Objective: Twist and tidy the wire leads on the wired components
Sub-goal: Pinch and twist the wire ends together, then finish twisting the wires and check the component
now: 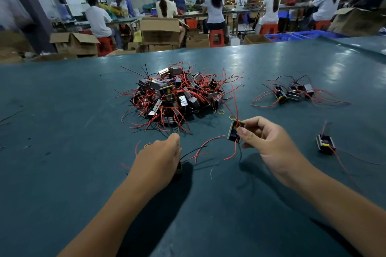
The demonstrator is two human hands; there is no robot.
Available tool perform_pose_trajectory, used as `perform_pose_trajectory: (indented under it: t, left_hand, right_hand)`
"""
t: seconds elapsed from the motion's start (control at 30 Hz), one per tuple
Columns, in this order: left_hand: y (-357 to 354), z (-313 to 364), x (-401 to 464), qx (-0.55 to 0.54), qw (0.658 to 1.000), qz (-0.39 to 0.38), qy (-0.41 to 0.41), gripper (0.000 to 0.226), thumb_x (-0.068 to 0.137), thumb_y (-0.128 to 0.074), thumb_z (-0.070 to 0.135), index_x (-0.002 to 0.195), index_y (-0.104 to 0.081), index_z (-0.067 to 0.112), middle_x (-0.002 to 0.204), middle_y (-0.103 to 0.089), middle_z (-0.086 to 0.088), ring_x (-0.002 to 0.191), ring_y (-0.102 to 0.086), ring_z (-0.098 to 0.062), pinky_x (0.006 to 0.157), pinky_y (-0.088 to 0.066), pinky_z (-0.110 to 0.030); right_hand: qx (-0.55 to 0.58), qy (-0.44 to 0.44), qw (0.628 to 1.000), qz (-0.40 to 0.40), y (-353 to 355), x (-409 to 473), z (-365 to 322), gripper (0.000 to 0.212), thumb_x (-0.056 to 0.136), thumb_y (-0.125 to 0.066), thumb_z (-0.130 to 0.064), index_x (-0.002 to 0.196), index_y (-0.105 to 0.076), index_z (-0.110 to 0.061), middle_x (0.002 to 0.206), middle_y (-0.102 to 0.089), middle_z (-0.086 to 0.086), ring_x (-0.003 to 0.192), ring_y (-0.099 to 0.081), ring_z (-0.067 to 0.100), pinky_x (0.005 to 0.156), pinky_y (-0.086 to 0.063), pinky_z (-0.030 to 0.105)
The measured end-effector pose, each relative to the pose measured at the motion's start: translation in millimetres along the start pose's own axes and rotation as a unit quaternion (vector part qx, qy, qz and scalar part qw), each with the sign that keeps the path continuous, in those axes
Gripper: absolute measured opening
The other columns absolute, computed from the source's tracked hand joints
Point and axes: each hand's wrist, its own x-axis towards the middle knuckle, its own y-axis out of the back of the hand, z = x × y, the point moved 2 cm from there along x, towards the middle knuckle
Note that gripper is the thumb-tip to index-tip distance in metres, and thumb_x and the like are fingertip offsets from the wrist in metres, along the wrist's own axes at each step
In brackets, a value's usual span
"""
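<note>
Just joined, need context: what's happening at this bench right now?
A person is tidying wire leads on small wired components. The right hand pinches one component, its red leads loose. The left hand is curled over another near the table. A big unsorted pile sits ahead; a small group lies right.

Red-leaded component (234,131) upright; heaped pile (173,98) behind

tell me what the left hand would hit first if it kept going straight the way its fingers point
Most likely the near edge of the big pile of wired components. The left hand points forward at the loose red leads just beyond its fingertip, though depth is hard to judge from one view.
</note>
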Motion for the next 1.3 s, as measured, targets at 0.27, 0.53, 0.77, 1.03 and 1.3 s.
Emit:
perform_pose_trajectory:
  t: [0.27,0.53,0.77,1.03,1.3]
  left_hand:
    - [11,29,-14,-0.238,0.964,0.005,-0.116,0.034,0.092,-0.042,0.065,0.085,-0.055,0.035,0.075,-0.062,0.014,0.062,-0.054,-0.012,0.060,-0.045,-0.034]
    - [9,28,-15,-0.274,0.954,-0.007,-0.125,0.015,0.096,-0.064,0.029,0.081,-0.063,0.029,0.070,-0.061,0.006,0.063,-0.053,-0.019,0.060,-0.044,-0.031]
    - [9,24,-12,-0.246,0.963,-0.002,-0.112,0.016,0.096,-0.064,0.027,0.080,-0.061,0.028,0.070,-0.061,0.008,0.058,-0.049,-0.010,0.057,-0.042,-0.025]
    - [-1,32,-14,-0.152,0.980,-0.026,-0.123,0.015,0.096,-0.060,0.030,0.083,-0.056,0.035,0.079,-0.057,0.032,0.063,-0.047,-0.006,0.059,-0.041,-0.027]
    - [-1,37,-15,-0.186,0.971,0.017,-0.146,0.003,0.096,-0.062,0.031,0.093,-0.062,0.031,0.075,-0.058,0.024,0.064,-0.050,-0.010,0.061,-0.045,-0.032]
  right_hand:
    - [0.046,-0.029,0.998,-0.006,-4,-2,2,0.036,0.068,-0.076,-0.027,0.094,-0.064,-0.005,0.093,-0.074,0.019,0.085,-0.070,0.027,0.079,-0.060,0.033]
    - [0.074,-0.054,0.996,0.005,0,-2,0,0.042,0.067,-0.078,-0.022,0.094,-0.062,0.004,0.088,-0.073,0.021,0.078,-0.072,0.022,0.075,-0.060,0.029]
    - [0.010,-0.152,0.988,0.012,14,2,3,0.020,0.087,-0.071,-0.006,0.097,-0.060,0.007,0.075,-0.072,0.016,0.062,-0.067,0.020,0.063,-0.061,0.032]
    - [-0.468,-0.128,0.874,-0.032,33,2,-3,0.031,0.083,-0.073,-0.045,0.075,-0.062,-0.018,0.049,-0.065,-0.003,0.041,-0.061,0.009,0.045,-0.042,0.021]
    - [-0.405,0.270,0.864,-0.126,12,-8,-22,0.006,0.093,-0.064,-0.014,0.096,-0.067,-0.018,0.088,-0.065,-0.014,0.080,-0.061,0.004,0.075,-0.046,0.014]
